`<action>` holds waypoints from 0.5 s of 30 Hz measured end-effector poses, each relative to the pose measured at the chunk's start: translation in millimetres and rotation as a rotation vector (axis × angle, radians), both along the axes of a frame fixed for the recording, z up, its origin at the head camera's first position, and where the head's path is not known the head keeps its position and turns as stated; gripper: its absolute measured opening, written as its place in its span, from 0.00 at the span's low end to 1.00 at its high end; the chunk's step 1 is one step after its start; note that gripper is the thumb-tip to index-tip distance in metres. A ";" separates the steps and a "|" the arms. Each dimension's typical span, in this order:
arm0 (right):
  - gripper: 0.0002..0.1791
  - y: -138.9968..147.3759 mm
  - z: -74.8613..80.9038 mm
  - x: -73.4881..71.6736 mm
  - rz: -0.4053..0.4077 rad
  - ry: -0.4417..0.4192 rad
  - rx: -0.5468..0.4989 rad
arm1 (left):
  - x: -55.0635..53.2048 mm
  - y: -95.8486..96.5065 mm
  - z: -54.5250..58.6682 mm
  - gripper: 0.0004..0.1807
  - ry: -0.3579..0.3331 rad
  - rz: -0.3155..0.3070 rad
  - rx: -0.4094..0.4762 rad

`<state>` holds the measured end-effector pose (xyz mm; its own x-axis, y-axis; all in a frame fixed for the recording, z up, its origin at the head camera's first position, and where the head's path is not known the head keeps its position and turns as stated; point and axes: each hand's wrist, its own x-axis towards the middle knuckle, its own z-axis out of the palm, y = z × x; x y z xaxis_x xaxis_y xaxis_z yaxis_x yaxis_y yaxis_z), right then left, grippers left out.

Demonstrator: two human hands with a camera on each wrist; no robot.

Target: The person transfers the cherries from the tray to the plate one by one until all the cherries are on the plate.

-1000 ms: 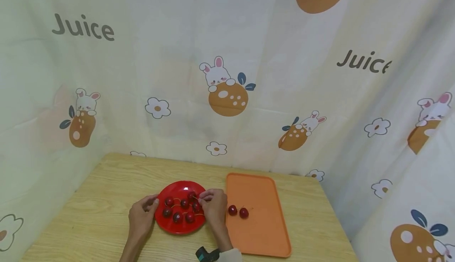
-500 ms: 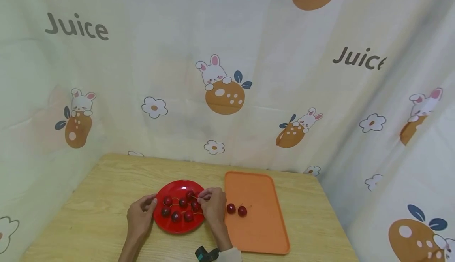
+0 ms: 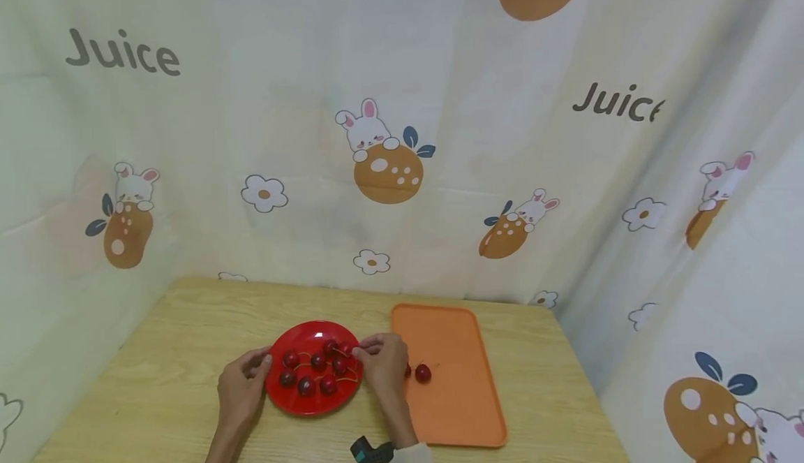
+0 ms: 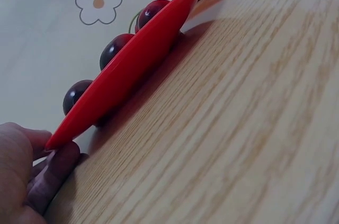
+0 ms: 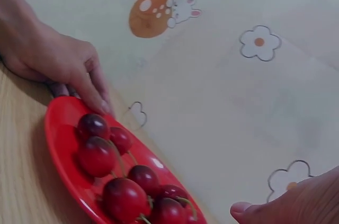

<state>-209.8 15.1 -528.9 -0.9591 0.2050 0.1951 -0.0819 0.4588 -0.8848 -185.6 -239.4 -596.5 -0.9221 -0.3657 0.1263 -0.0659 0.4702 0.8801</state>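
A red plate (image 3: 301, 410) with several dark red cherries (image 3: 328, 383), their stems attached, lies on the left part of the table. My left hand (image 3: 241, 387) pinches its left rim; in the left wrist view the thumb (image 4: 39, 142) is above the rim and a finger below it. My right hand (image 3: 386, 365) hovers at the plate's right edge, close to one cherry (image 3: 346, 350). In the right wrist view its thumb (image 5: 242, 208) stands apart from the plate, holding nothing visible. The other right fingertips are mostly hidden there.
Right of the plate lies an orange tray (image 3: 449, 414). Two cherries rest on it, one (image 3: 423, 373) in plain sight and the other partly behind my right hand. A printed curtain (image 3: 295, 100) hangs behind the wooden table (image 3: 540, 393).
My right hand has drawn back slightly to the right, and the cherry by its fingertips now shows on the plate. The left hand keeps its hold on the rim. The head view has shifted slightly.
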 end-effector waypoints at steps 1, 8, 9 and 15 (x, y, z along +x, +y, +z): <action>0.06 2.3 0.8 0.6 -0.008 -0.005 0.003 | 0.2 -0.2 0.1 0.15 0.000 0.000 -0.001; 0.06 15.6 2.0 1.6 -0.046 -0.007 -0.025 | 0.8 -0.5 -0.8 0.15 -0.007 0.002 -0.003; 0.06 17.2 2.1 2.0 -0.051 -0.003 -0.028 | 0.5 -0.1 -1.1 0.15 -0.015 0.004 -0.005; 0.08 28.6 3.4 4.0 -0.095 -0.024 -0.020 | 0.6 1.4 -1.0 0.15 -0.021 0.003 -0.013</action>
